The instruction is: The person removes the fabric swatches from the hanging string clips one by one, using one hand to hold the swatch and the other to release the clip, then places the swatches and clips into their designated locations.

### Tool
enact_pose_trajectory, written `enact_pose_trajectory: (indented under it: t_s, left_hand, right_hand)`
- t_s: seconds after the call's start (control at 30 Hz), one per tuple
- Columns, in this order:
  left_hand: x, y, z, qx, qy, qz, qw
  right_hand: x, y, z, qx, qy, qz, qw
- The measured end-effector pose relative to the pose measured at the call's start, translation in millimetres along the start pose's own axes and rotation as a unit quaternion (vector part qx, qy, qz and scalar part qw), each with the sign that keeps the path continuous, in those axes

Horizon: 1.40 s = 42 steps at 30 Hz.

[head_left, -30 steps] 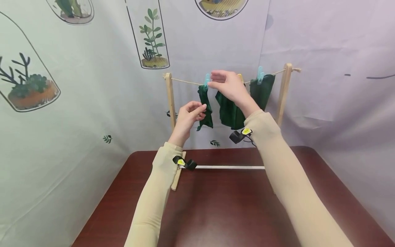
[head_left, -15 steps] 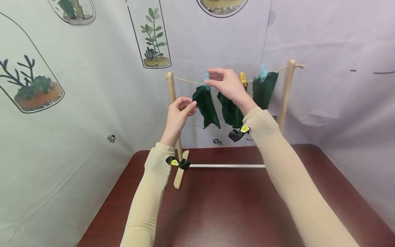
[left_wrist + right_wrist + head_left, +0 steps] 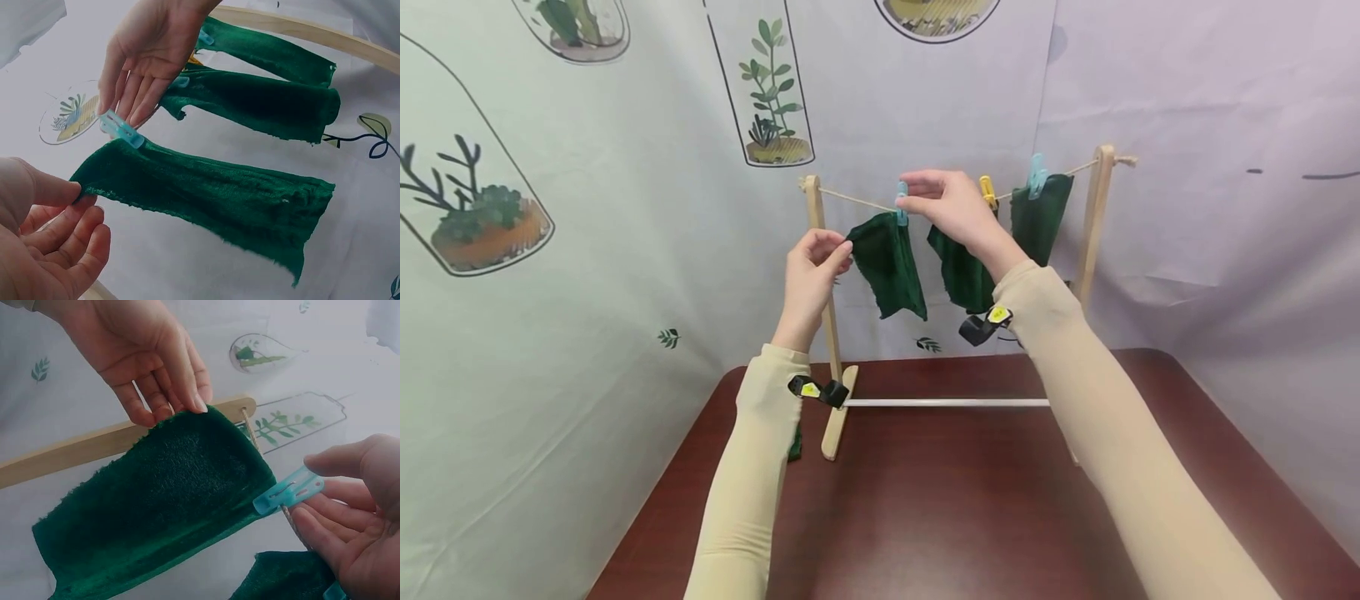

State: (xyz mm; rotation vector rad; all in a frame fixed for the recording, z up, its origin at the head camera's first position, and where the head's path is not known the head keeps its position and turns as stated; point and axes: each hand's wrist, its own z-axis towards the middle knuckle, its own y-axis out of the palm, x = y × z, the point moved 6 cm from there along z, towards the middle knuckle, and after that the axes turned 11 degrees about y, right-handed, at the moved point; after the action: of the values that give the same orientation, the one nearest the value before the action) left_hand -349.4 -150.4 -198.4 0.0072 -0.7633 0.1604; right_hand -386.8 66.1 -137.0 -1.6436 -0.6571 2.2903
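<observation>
A dark green cloth (image 3: 887, 265) hangs from a cord line by a light blue clothespin (image 3: 289, 491) at its upper right corner. My left hand (image 3: 814, 279) pinches the cloth's upper left corner between thumb and fingers, holding it out to the side. The thumb and fingers of my right hand (image 3: 953, 208) hold the clothespin by its handle ends, and its jaws sit over the cloth's edge. In the left wrist view the cloth (image 3: 212, 200) stretches away from both hands, its lower edge ragged.
Two more green cloths hang to the right, under a yellow clothespin (image 3: 988, 190) and a light blue one. Wooden posts (image 3: 1096, 221) carry the cord; a white rod (image 3: 947, 403) joins their feet on the dark red table (image 3: 940, 500). Another green piece (image 3: 795, 443) shows beside my left sleeve.
My left hand has moved left, drawing the cloth's corner out, so the bunched narrow cloth is now spread wide. My right hand stays at the clothespin.
</observation>
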Motion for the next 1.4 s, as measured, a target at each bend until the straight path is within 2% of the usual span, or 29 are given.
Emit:
enact_pose_trajectory:
  t_s: [0.43,0.8,1.23,1.4]
  left_hand:
    - [-1.3,-3.2,-0.1,-0.009,0.002,0.008,0.9999]
    - [-3.1,-2.0,-2.1,-0.018,0.001,0.004,0.9998]
    - [-3.1,-2.2,-3.0,-0.029,-0.005,0.009,0.9995]
    - [-4.7,-2.3,-3.2,-0.037,-0.002,0.015,0.9992]
  right_hand:
    - [-2.8,-1.1,-7.1,0.008,-0.037,-0.023,0.999]
    - [-11.1,5.8,-9.9,0.071,-0.081,-0.062,0.992]
    - [-18.1,4.0,-14.5,0.114,-0.117,-0.038,0.986]
    - [-23.2,-0.6,-17.0,0.130,-0.132,-0.014,0.983]
